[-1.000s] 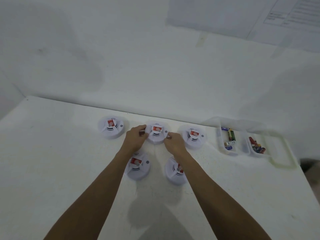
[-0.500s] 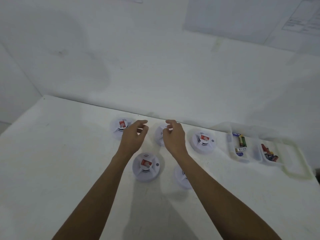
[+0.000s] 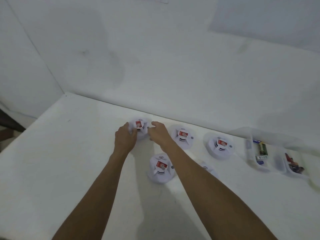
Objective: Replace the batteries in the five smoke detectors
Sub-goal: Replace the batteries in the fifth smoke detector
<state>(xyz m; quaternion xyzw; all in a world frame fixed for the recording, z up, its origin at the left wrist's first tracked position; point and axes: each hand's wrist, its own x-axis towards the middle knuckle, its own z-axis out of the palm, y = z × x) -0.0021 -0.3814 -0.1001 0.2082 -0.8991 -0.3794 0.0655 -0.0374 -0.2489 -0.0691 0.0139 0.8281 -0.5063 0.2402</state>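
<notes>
Left hand [image 3: 124, 139]: fingers curled round the left side of the round white plastic smoke detector with a red label [image 3: 140, 129], gripping it
Right hand [image 3: 160, 134]: fingers bent just beside that detector's right rim; contact cannot be told
Gripped detector: leftmost near the back edge of the white worktop [image 3: 69, 161]
Others: middle back detector [image 3: 182, 136], right back detector [image 3: 219, 147], front left detector [image 3: 161, 168], front right detector [image 3: 208, 170] partly under the right forearm
Batteries [image 3: 263, 148]: in two clear plastic trays [image 3: 249, 154] by the right edge

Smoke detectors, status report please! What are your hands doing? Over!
Left hand grips far-left detector. Right hand at its right edge, contact unclear. Nothing blocking; right forearm hides part of near-right detector.
</notes>
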